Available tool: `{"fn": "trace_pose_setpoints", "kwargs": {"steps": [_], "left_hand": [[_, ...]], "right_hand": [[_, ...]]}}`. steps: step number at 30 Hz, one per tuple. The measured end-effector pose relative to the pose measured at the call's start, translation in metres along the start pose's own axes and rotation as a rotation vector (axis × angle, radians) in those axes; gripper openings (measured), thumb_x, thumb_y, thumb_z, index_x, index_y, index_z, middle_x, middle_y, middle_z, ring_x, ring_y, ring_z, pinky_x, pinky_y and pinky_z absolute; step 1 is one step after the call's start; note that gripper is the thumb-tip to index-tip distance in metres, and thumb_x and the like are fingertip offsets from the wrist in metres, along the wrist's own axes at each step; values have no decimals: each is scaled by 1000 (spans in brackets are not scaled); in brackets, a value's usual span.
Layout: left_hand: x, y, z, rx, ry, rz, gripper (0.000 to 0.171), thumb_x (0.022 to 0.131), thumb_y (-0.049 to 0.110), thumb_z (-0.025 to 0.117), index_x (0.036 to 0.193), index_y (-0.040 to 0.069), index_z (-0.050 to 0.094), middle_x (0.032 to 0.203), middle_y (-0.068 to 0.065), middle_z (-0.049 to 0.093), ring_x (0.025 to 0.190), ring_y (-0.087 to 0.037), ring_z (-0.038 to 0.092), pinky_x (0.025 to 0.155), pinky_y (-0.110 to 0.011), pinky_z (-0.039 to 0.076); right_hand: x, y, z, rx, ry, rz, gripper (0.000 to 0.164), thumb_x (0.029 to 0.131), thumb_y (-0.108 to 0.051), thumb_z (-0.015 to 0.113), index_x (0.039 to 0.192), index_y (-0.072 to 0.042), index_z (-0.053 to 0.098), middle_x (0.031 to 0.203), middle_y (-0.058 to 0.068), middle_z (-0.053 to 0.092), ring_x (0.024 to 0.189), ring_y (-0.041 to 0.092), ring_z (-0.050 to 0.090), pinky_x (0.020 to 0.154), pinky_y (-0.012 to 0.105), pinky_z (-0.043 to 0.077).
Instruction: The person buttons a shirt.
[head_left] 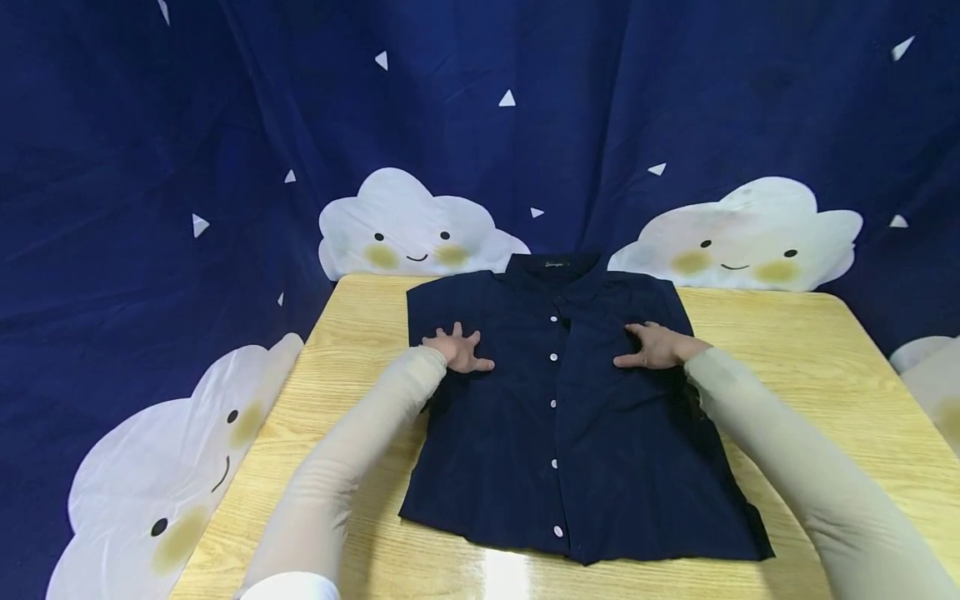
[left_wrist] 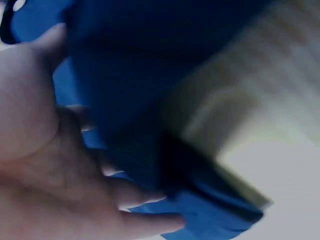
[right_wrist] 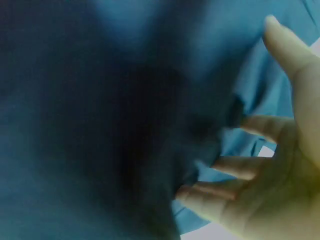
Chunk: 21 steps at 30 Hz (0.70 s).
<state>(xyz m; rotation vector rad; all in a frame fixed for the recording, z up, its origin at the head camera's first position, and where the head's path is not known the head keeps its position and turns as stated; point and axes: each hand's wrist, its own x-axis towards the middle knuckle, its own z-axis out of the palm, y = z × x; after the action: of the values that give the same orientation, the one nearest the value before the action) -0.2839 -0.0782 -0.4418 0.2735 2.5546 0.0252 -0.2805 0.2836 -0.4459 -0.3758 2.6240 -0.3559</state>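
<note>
A dark navy button-up shirt lies front side up, its collar at the far side and its hem towards me. White buttons run down its middle. My left hand rests with spread fingers on the left chest of the shirt. On the opposite chest lies my right hand, fingers also spread, with small creases in the cloth around it. The left wrist view shows the left fingers stretched over the blue cloth. In the right wrist view the right fingertips touch the fabric, and dark cloth fills much of that view.
Beneath the shirt is a light wooden table, its far edge just behind the collar. A navy curtain with white clouds and small triangles hangs behind it and on the left side. Light sleeves cover both forearms.
</note>
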Motion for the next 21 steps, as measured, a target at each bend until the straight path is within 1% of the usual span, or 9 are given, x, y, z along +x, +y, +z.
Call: {"fn": "trace_pose_setpoints", "kwargs": {"steps": [2, 4, 6, 8, 10, 12, 15, 18, 21], "left_hand": [[6, 4, -8, 3, 100, 15, 67, 95, 55, 42, 150, 19, 28, 153, -15, 20, 137, -41, 20, 105, -59, 20], [14, 9, -15, 13, 231, 16, 55, 97, 47, 45, 143, 15, 42, 144, -16, 37, 130, -38, 33, 103, -55, 25], [24, 15, -19, 29, 346, 17, 49, 98, 40, 47, 139, 13, 47, 136, -16, 44, 123, -36, 39, 100, -51, 30], [34, 21, -23, 38, 404, 29, 48, 98, 39, 47, 139, 14, 46, 135, -16, 43, 120, -35, 40, 98, -49, 33], [44, 26, -24, 30, 384, 44, 53, 98, 42, 45, 145, 18, 37, 143, -17, 34, 127, -36, 33, 101, -50, 30], [53, 29, -24, 21, 321, 49, 60, 98, 48, 42, 150, 23, 26, 153, -15, 18, 136, -39, 21, 105, -53, 25], [62, 33, -23, 16, 220, 21, 67, 96, 57, 37, 152, 30, 13, 158, -11, -2, 141, -41, 3, 106, -59, 18], [67, 37, -23, 29, 181, -11, 70, 94, 62, 36, 152, 33, 10, 158, -7, -6, 141, -41, -3, 104, -63, 18], [71, 39, -24, 25, 162, -35, 70, 93, 63, 35, 152, 32, 12, 158, -6, -4, 141, -41, -5, 104, -64, 16]], "right_hand": [[3, 0, -6, 2, 55, -5, 78, 94, -46, 52, 136, 17, 31, 137, 40, 31, 126, 54, 29, 100, 60, 28], [9, -1, -10, -18, 124, 6, 70, 97, -40, 49, 131, 19, 36, 131, 40, 39, 122, 52, 37, 99, 58, 31], [15, -2, -13, -24, 181, 53, 67, 97, -39, 49, 133, 16, 36, 131, 39, 38, 120, 53, 36, 97, 60, 32], [25, -6, -15, -33, 220, 88, 68, 97, -40, 49, 139, 10, 31, 136, 38, 31, 123, 54, 31, 97, 62, 30], [33, -10, -15, -39, 229, 89, 68, 97, -40, 48, 144, 6, 27, 142, 37, 22, 125, 56, 25, 98, 64, 26], [42, -13, -14, -60, 213, 62, 67, 99, -39, 45, 146, 3, 24, 146, 36, 16, 130, 56, 18, 101, 64, 21], [54, -16, -11, -103, 155, 0, 63, 101, -38, 39, 146, 4, 25, 147, 37, 14, 135, 52, 12, 105, 63, 12], [63, -16, -8, -150, 100, -19, 62, 102, -39, 36, 145, 5, 27, 147, 34, 17, 138, 46, 9, 107, 61, 8], [68, -16, -7, -186, 61, 0, 63, 102, -41, 32, 145, 5, 25, 148, 33, 17, 138, 46, 8, 107, 61, 7]]}}
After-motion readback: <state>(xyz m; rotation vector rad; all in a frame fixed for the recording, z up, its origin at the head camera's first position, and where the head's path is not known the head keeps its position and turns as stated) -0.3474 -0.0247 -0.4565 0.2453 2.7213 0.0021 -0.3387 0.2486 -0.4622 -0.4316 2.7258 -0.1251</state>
